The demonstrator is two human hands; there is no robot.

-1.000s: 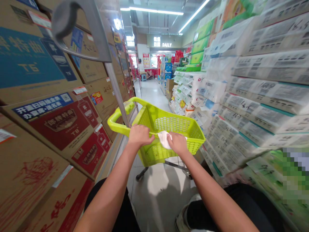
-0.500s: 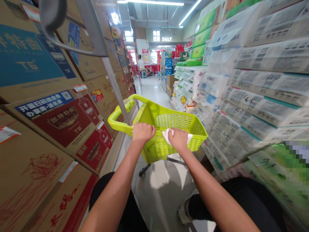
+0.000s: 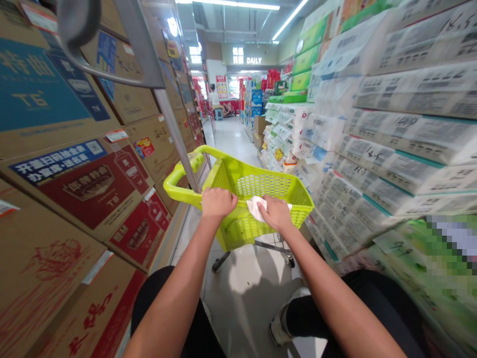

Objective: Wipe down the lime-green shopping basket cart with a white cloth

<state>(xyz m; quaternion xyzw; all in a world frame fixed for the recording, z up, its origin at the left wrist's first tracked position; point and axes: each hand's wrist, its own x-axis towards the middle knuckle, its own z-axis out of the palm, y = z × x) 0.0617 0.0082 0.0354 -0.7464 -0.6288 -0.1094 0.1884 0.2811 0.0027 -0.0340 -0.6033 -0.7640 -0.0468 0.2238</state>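
Observation:
A lime-green shopping cart (image 3: 238,231) stands sideways in front of me, with a perforated basket and a rounded handle at its left end. My left hand (image 3: 218,203) is closed around the near rim of the basket, close to the metal post. Farther right along that rim, my right hand (image 3: 276,213) presses a crumpled white cloth (image 3: 256,208) against the edge. Part of the cloth shows past the fingers on both sides. The inside of the basket is partly visible and its lower part is hidden by the near wall.
Stacked cardboard cartons (image 3: 85,184) line the left side. White wrapped packs (image 3: 395,134) are piled high on the right. A grey metal post (image 3: 179,134) with a curved hook rises beside the cart. Farther down the aisle stands a blue stool (image 3: 218,114).
My right hand and the cloth have shifted slightly, with more cloth showing left of the fingers. My left hand keeps its hold. The whole view has swung a little.

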